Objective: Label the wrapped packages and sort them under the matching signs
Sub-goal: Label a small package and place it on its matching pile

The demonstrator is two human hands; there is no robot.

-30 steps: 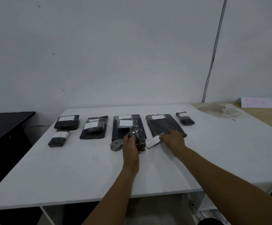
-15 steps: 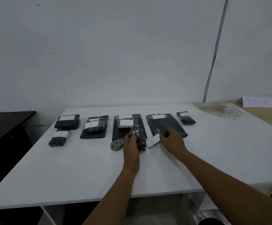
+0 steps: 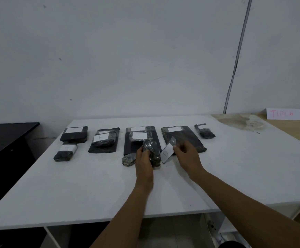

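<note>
The left hand (image 3: 144, 159) is wrapped around a dark, film-wrapped package (image 3: 152, 152), holding it propped on the white worktop (image 3: 92, 185) just in front of the stack marked C (image 3: 139, 136). The right hand (image 3: 186, 154) pinches a strip of clear tape (image 3: 172, 141) between thumb and fingers; below the tape, just right of the held package, hangs or lies a white label (image 3: 166, 153) that seems to bear a D. Whether the tape already grips the label cannot be told.

The step in hand looks like fixing this label to the held package. To do it well, the left hand should turn a smooth, fairly flat face of the package towards the label and keep it steady against the worktop, since crinkled film gives tape a poor hold. The label should go on with the letter facing up and uncovered by fingers, the tape bridging the label edge and the film, then be pressed flat from the middle outwards.

If the letter is indeed D, the package belongs right of the held package, with the large flat pack (image 3: 183, 138) there. A small unlabelled bundle (image 3: 129, 159) lies touching or just left of the left hand and probably awaits the same treatment.
</note>
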